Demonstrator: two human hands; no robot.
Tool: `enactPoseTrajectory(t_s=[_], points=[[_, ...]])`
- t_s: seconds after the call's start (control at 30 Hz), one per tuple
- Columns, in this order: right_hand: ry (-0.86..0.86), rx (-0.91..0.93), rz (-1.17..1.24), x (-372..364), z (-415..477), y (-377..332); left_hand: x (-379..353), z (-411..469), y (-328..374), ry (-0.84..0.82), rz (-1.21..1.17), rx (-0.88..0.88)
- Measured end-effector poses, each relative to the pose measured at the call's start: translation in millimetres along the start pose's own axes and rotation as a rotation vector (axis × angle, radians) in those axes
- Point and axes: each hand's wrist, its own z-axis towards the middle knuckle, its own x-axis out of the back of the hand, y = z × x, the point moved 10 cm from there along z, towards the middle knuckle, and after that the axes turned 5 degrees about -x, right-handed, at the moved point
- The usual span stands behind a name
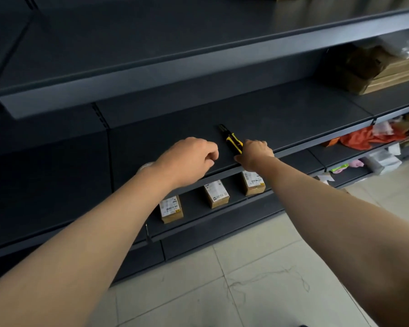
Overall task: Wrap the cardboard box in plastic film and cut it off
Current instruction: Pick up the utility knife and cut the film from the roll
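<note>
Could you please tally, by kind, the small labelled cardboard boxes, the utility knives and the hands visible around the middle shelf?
Small labelled cardboard boxes on the lower shelf: 3, namely left box, middle box and right box
Yellow and black utility knife on the middle shelf: 1
Hands: 2, namely left hand and right hand
Total: 6

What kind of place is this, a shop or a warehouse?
Probably a stockroom or a shop being stocked: long dark metal shelving, mostly bare, small labelled cardboard boxes on a lower shelf, and a yellow utility knife by the right hand.
</note>
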Motion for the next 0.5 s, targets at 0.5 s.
enactPoseTrajectory(t_s=[0.5], points=[[-0.103, -0.159, 0.237, -28, 25, 12, -13, 17, -6, -0.044, 0.016, -0.032]])
